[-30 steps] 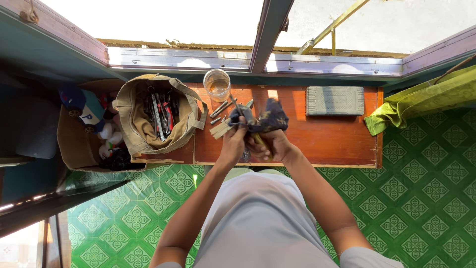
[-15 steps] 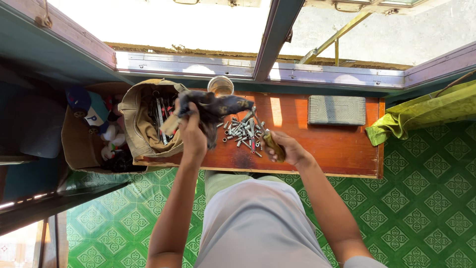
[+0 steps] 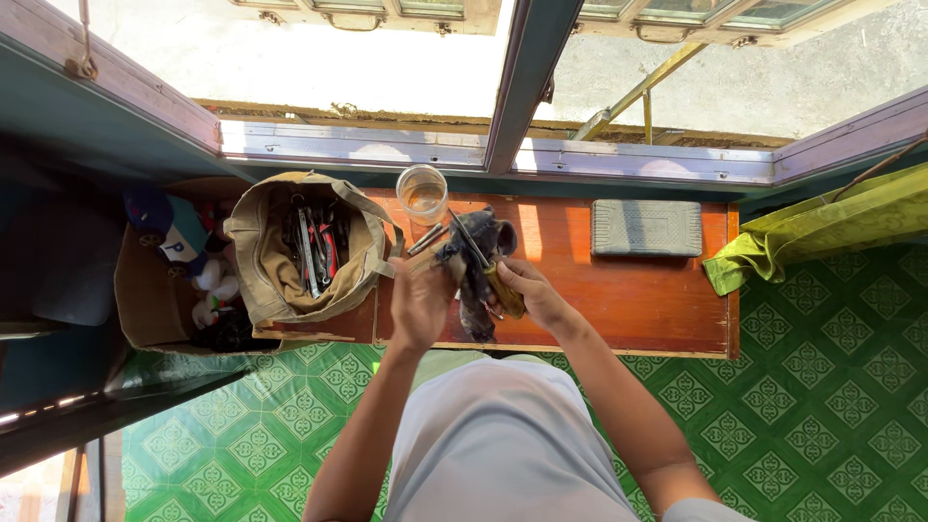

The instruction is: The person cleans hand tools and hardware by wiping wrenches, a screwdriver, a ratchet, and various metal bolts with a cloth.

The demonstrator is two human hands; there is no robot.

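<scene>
A dark rag (image 3: 476, 266), crumpled and stained, hangs in folds above the front part of the wooden table, its upper end bunched near a glass jar and its lower end drooping toward the table's front edge. It is wrapped around a screwdriver (image 3: 502, 287) with a yellowish-amber handle; the thin metal shaft slants up and to the left out of the cloth. The handle sits just right of the rag, touching it, and only part of it shows.
</scene>
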